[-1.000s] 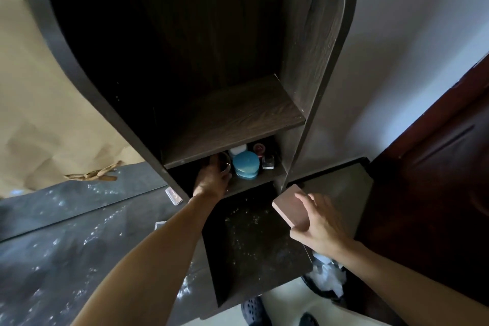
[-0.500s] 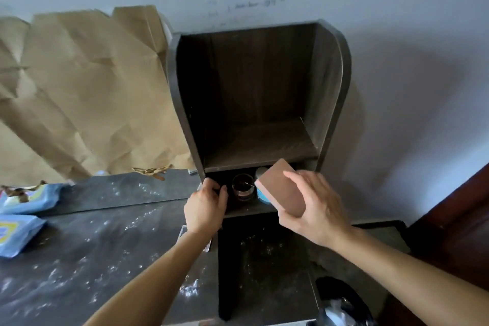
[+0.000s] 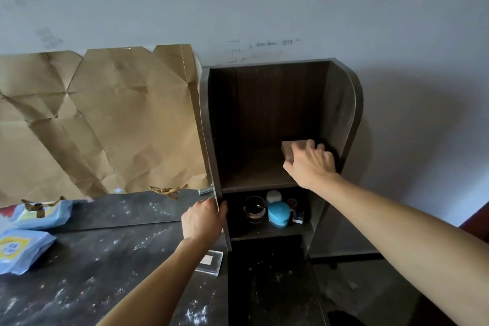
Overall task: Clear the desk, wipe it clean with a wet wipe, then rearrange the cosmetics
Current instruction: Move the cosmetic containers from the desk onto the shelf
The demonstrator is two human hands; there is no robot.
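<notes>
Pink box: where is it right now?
Head view, right of centre: the pink box is in the upper compartment of the shelf unit, toward its right wall, gripped by the right hand, above the blue jar on the lower shelf.

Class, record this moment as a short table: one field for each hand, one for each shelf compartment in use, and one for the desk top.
Left hand: grips the shelf unit's left side panel
Right hand: holds a pink box inside the upper compartment
Lower compartment: glass jar, blue jar, small bottle
Desk: two blue packs at left, clear case by the left forearm, white specks
</notes>
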